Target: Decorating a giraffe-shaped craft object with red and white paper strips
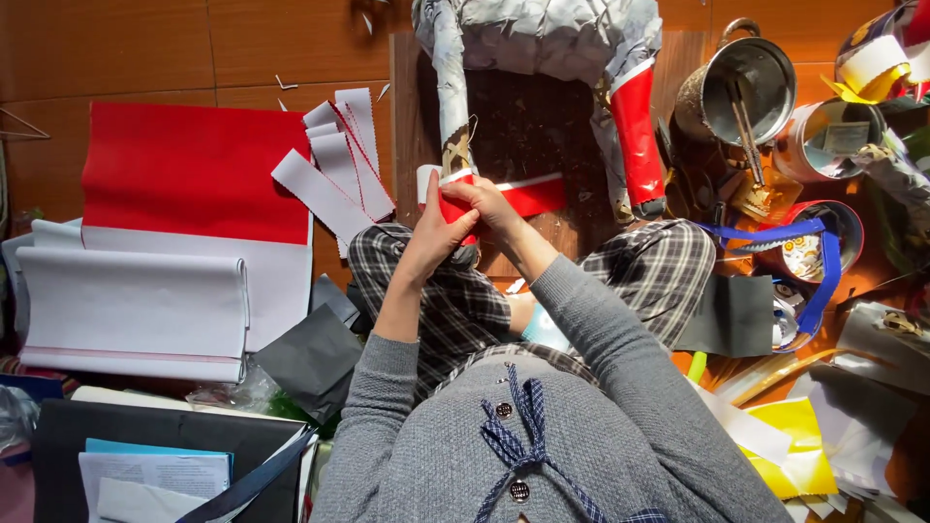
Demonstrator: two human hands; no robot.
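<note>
From my remote seat I see both hands meeting near the centre of the view, at the lower end of a grey papier-mâché figure's leg (453, 116). My left hand (433, 237) is curled closed around a glossy red paper strip (523, 199) wrapped on that leg; my right hand (487, 200) pinches the same strip from above, fingers closed on it. At 9 o'clock lies a large red paper sheet (194, 169), with cut white paper strips (334, 165) just beside it. At 2 o'clock stands a metal pot (741, 87).
</note>
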